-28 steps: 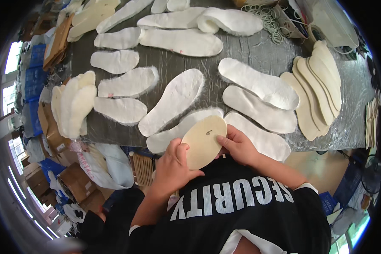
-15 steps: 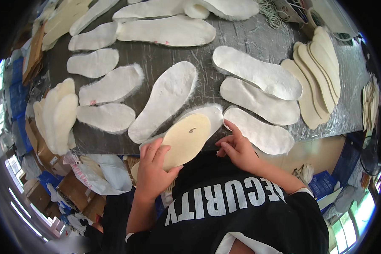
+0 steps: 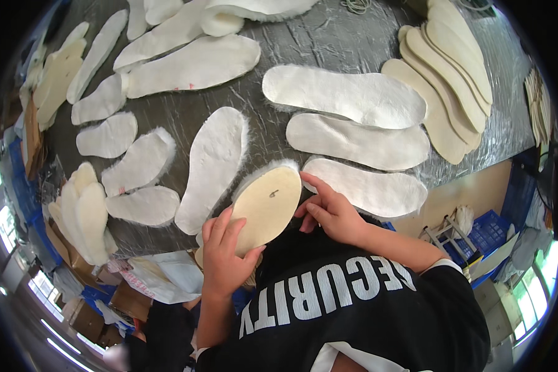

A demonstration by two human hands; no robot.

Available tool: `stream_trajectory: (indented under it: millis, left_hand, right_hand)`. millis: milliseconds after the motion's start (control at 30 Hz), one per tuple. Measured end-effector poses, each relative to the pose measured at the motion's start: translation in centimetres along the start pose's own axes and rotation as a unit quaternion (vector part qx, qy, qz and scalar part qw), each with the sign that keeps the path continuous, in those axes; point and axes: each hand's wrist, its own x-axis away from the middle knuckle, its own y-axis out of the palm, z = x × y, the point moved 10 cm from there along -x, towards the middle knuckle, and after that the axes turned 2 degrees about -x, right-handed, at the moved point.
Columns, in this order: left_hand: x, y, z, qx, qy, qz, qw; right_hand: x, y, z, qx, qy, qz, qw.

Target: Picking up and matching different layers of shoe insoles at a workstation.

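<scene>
My left hand (image 3: 226, 251) grips a cream insole (image 3: 268, 208) with a small dark mark near its toe end, fingers on top at the left edge. Beneath it lies a white fleece-edged insole, mostly covered; its fluffy rim (image 3: 258, 173) shows along the upper left and toe. My right hand (image 3: 336, 214) stretches its index finger to the right edge of the pair near the toe, thumb and other fingers loosely bent. Just beyond that fingertip lies another white fleece insole (image 3: 369, 186). A long white insole (image 3: 212, 164) sits left of the pair.
White fleece insoles (image 3: 344, 96) lie to the right, and smaller ones (image 3: 139, 161) to the left. Fanned cream insoles (image 3: 449, 80) rest at the right, a fleece stack (image 3: 84, 217) at the left edge. The dark table (image 3: 161, 239) ends near my body; a blue crate (image 3: 487, 232) stands beyond.
The cream insole now lies more squarely over the fleece insole, leaving less of it showing. The view has shifted, so the table's things appear turned and moved leftward.
</scene>
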Motion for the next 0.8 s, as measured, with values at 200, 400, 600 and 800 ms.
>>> stream_trajectory:
  millis: [200,400,600,800]
  left_hand:
    - [-0.28,-0.06,0.08,-0.008,0.004,0.003,1.0]
    - [-0.43,-0.07,0.2,-0.007,0.006,-0.007,1.0]
    - [-0.46,0.08,0.14,-0.013,0.007,-0.014,1.0]
    - [-0.65,0.26,0.21,-0.018,0.011,-0.016,1.0]
  right_hand:
    - [-0.18,-0.31,-0.49,0.022,-0.019,0.004,1.0]
    - [-0.24,-0.38,-0.83,0.025,-0.042,0.009,0.999]
    - [-0.28,-0.35,-0.55,0.017,-0.044,0.006,0.999]
    - [-0.26,-0.43,-0.48,0.011,-0.036,0.006,0.999]
